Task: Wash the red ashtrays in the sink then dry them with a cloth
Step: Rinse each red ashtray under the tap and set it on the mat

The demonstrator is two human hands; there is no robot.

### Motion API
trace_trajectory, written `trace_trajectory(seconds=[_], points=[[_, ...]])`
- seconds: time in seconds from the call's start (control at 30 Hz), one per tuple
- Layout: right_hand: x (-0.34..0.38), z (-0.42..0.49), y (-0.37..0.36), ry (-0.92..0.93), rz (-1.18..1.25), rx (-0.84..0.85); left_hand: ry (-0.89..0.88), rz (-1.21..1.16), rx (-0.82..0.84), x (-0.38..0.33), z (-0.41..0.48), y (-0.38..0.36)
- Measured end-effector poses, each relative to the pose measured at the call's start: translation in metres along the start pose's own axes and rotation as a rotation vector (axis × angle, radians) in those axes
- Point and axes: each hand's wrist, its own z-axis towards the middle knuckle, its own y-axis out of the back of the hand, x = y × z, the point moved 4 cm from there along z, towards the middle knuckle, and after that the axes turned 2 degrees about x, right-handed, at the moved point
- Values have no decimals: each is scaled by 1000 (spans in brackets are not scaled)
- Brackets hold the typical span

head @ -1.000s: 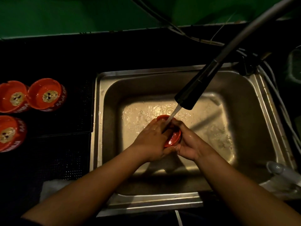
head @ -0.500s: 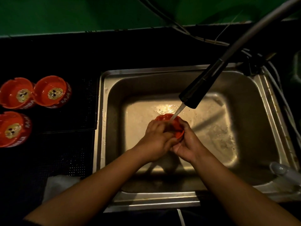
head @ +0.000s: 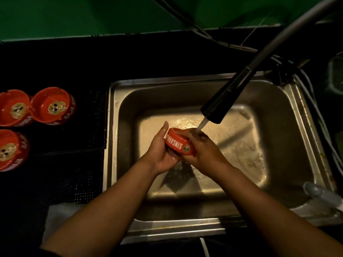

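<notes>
A red ashtray point(head: 179, 142) with white lettering on its side is held over the steel sink point(head: 278, 145), tilted so its side wall faces me. My left hand point(head: 160, 150) cradles it from the left and below, thumb pointing up. My right hand point(head: 203, 150) grips it from the right, fingers curled over its rim. Water from the black faucet head point(head: 222, 101) falls onto my right hand's fingers. Three more red ashtrays point(head: 52, 106) point(head: 14, 108) point(head: 11, 149) stand upright on the dark counter at the left. A white cloth point(head: 61, 217) lies at the counter's front edge.
The grey faucet hose point(head: 289, 32) arcs in from the top right above the sink. Cables point(head: 213, 38) run along the green wall behind. A pale bottle-like object point(head: 323, 197) lies at the sink's right front corner. A greenish container point(head: 336, 75) sits at the far right.
The ashtray was turned in my hands from rim-up to side-on, showing its lettering. My left hand slid from on top of it to underneath, its thumb now raised.
</notes>
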Motion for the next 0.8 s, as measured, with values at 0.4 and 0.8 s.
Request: trace_trajectory(seconds=[0.4, 0.8], points=[[-43, 15, -20, -584, 445, -197, -66, 158, 56, -9, -4, -10], [-37, -21, -46, -786, 961, -160, -99, 573, -340, 14, -28, 22]])
